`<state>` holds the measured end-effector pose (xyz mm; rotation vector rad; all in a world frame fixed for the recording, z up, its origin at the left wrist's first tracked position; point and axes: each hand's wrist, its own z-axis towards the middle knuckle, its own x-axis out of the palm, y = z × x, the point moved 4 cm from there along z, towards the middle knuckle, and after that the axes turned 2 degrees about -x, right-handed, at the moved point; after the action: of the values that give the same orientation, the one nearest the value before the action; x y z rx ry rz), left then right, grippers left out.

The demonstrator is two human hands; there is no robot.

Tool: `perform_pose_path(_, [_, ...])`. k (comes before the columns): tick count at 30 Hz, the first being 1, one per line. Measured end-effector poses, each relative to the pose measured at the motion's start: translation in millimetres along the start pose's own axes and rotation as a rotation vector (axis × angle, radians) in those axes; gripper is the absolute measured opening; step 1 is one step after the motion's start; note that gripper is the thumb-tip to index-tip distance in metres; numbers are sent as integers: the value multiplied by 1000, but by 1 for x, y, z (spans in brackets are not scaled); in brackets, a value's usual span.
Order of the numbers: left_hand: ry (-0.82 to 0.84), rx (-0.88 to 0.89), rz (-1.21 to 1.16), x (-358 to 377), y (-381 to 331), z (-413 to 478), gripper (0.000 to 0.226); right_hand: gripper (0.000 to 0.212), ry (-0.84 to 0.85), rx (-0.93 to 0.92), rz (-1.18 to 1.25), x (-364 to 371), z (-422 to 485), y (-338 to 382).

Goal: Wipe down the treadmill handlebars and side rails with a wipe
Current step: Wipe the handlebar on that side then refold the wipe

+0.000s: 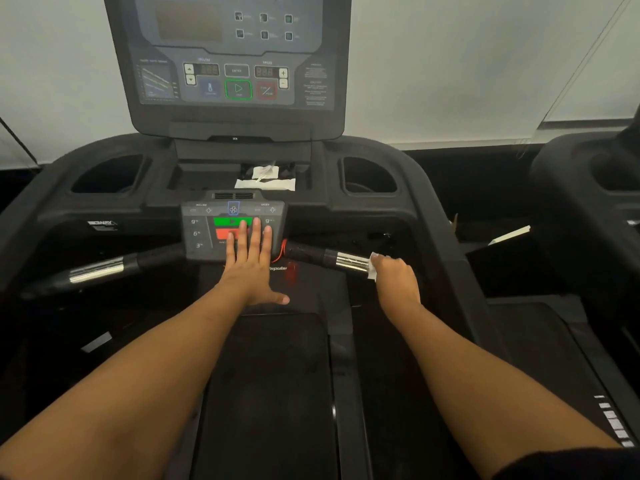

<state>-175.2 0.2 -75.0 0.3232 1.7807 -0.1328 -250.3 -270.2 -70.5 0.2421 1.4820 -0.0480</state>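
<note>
From the head camera, your right hand point(394, 275) is curling around a small white wipe point(372, 270), hiding most of it; only a crumpled edge is peeking out beside your knuckles. That wipe is pressing against the end of the shiny chrome sensor sleeve on the right black handlebar point(332, 259), and your fingers are wrapping out of sight behind the bar. Your left hand point(249, 265) is lying flat with fingers spread and thumb sticking out sideways, covering part of the green and red buttons on the small grey control panel point(197, 233). The left black handlebar point(100, 270) is sitting untouched. White packets point(265, 178) are lying in the centre tray, their lettering too blurred to read. The upper console screen point(228, 57) is running off the frame's top.
</note>
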Motion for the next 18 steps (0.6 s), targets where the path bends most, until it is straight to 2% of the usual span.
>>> perform_pose_path(3, [7,-3,13,0,0,0,158,44,-21,16,-5,6,-8,3])
perform_pose_path(7, [13,8,21,-1,2,1,162,24,-22,12,-56,-3,0,8])
perform_pose_path(10, [17,11,46,1,1,2,163,23,-23,51,-38,-8,6,13])
perform_pose_path(14, [2,16,45,0,-1,2,163,23,-109,25,22,2,-17,13])
perform_pose_path(18, [-34,22,54,2,0,3,156,27,-95,15,20,-4,-9,9])
